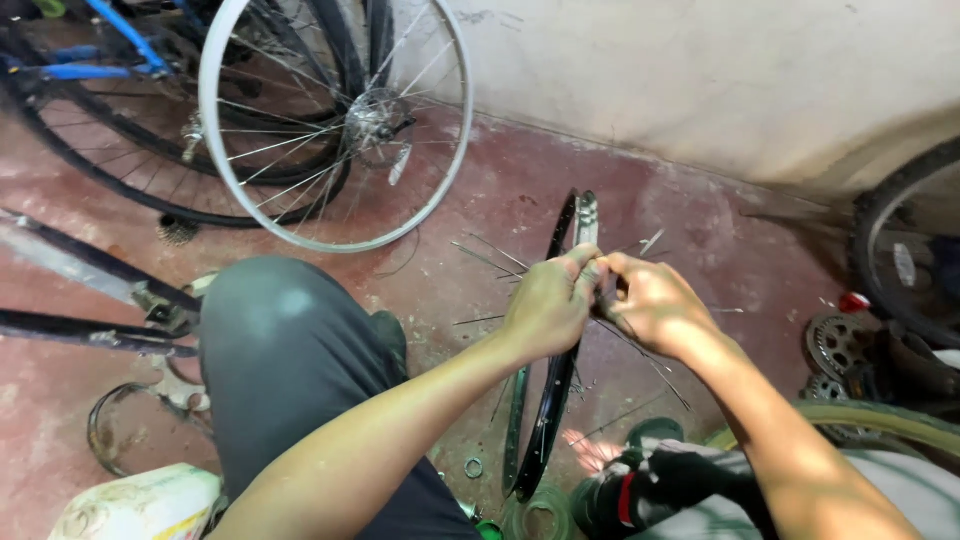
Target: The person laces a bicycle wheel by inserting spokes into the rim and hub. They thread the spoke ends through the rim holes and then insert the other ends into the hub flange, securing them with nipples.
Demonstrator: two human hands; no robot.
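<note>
Knee: grey trouser leg [285,350] fills the foreground, matte cloth, bent up close under the camera.
Far left: dark frame tubes [90,300] lie across the worn red floor [700,230]; a white plastic jug [140,505] sits at the bottom edge.
Upper left: silver spoked wheel [335,120] leans by the blue bicycle [110,45], thin bright rim, hub at centre.
Left hand: left hand [548,305] is clenched over the top of the black rim [548,420], thumb and fingers pinching at its edge.
Rim: it stands edge-on between the two hands, glossy black, narrow, running from the floor up to a silver stretch at its top.
Right hand: right hand [652,300] is curled shut right against the left; whether it pinches a spoke or the rim itself I cannot tell.
Spokes: loose spokes [640,350] fan out thin and wiry, pale metal.
Doing it well: judging from this grip, keep the rim upright and steady, work close to the pinch point.
Right: toothed sprockets [835,345] lie greasy by a black tyre [900,215].
</note>
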